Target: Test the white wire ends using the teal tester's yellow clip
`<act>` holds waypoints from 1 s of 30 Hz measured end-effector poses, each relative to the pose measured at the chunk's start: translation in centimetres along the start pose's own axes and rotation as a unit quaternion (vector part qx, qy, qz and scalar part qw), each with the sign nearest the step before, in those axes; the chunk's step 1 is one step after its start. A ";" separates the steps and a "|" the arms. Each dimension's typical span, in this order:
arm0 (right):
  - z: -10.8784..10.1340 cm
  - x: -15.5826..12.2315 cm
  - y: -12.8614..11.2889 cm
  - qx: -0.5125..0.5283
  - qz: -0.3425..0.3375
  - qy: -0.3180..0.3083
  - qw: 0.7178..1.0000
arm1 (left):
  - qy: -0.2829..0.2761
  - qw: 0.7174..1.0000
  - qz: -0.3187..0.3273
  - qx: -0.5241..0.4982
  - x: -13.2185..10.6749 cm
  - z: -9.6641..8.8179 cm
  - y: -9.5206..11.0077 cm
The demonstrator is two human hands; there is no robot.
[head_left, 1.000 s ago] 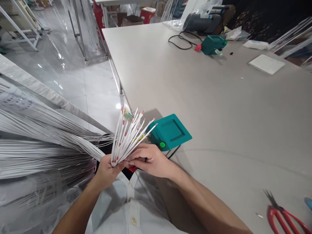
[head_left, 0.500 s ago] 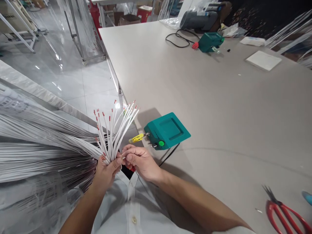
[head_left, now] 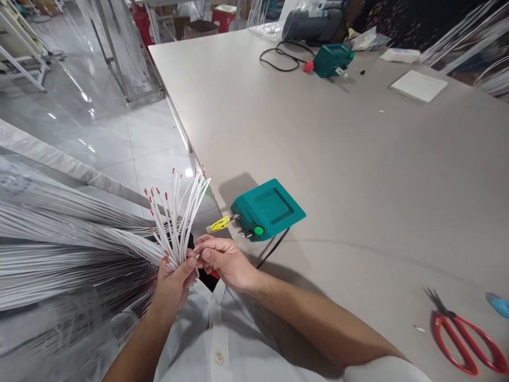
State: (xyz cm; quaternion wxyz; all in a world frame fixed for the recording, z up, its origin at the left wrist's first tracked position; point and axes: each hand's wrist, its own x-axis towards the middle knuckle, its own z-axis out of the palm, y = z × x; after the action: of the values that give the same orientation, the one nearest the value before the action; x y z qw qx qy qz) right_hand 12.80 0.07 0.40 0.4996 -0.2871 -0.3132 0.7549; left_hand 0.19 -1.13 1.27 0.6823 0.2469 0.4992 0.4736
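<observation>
Left hand [head_left: 173,284] gripping fanned wire bundle [head_left: 177,223] at near table edge, tips upward for sorting. Right hand [head_left: 222,260] pinching single wire beside it, just near teal tester box [head_left: 268,209]. Red scissors [head_left: 463,339] lying far right.

A wire-assembly workshop: bundled white wires [head_left: 59,239] beside a long bench [head_left: 358,175], teal testers [head_left: 267,209] near its edges, racks [head_left: 119,48] on a polished tile floor [head_left: 99,122].

Left hand [head_left: 174,280] grips white wires [head_left: 175,223]; right hand [head_left: 220,260] pinches them.
</observation>
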 end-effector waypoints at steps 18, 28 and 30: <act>-2.1 -0.7 -1.8 -0.744 -0.384 -0.014 0.547 | 0.043 0.986 0.031 0.161 0.4 -0.8 -1.6; -1.1 -0.7 -2.4 -0.513 -0.287 0.066 0.806 | 0.088 0.977 0.073 0.181 0.2 -0.4 -0.9; -0.9 -0.6 -2.3 -0.492 -0.241 0.083 0.832 | 0.077 0.975 0.073 0.196 0.2 -0.3 -0.9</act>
State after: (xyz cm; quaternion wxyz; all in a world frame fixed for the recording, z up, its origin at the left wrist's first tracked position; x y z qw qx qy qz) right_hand 14.98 0.40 1.62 0.4828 -0.4717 -0.6600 0.3300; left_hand 0.24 -1.40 0.38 0.5436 0.3743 0.6145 0.4323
